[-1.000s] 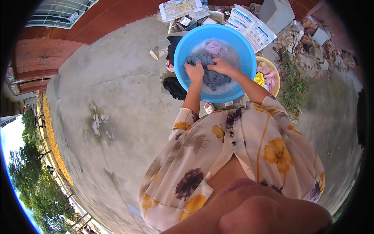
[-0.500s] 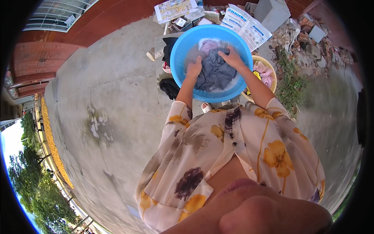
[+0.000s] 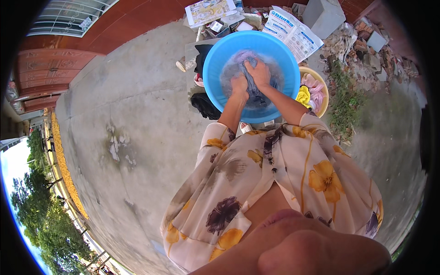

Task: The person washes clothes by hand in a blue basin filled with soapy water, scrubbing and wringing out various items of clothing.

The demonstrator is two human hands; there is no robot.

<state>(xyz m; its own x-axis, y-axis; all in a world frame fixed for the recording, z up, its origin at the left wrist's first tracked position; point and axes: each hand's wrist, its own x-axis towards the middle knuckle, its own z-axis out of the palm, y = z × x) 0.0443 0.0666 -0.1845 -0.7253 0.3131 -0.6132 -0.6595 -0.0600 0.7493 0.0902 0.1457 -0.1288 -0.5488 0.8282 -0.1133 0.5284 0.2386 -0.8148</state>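
Observation:
A large blue basin (image 3: 213, 75) holds cloudy, sudsy water. In it lies a dark grey-blue garment (image 3: 257, 97), partly under the surface. My left hand (image 3: 239, 85) is closed on this garment near the basin's middle, its fingertips hidden by cloth and water. Close beside it, slightly farther and to the right, my right hand (image 3: 259, 74) grips the same garment, with a bunched fold running between the two hands. A lilac cloth (image 3: 244, 56) shows at the far side of the water, just beyond my hands.
Right of the blue basin stands a cream basin (image 3: 326, 94) with pink clothes (image 3: 313, 84) and a yellow cloth (image 3: 303, 95). Black fabric (image 3: 205, 106) lies to the left. A printed white bag (image 3: 293, 34), a grey block (image 3: 323, 17) and brick rubble (image 3: 366, 46) sit beyond.
My hands have come together from the garment's two sides toward the middle of the basin. The spread garment is now bunched between them and lies lower in the water.

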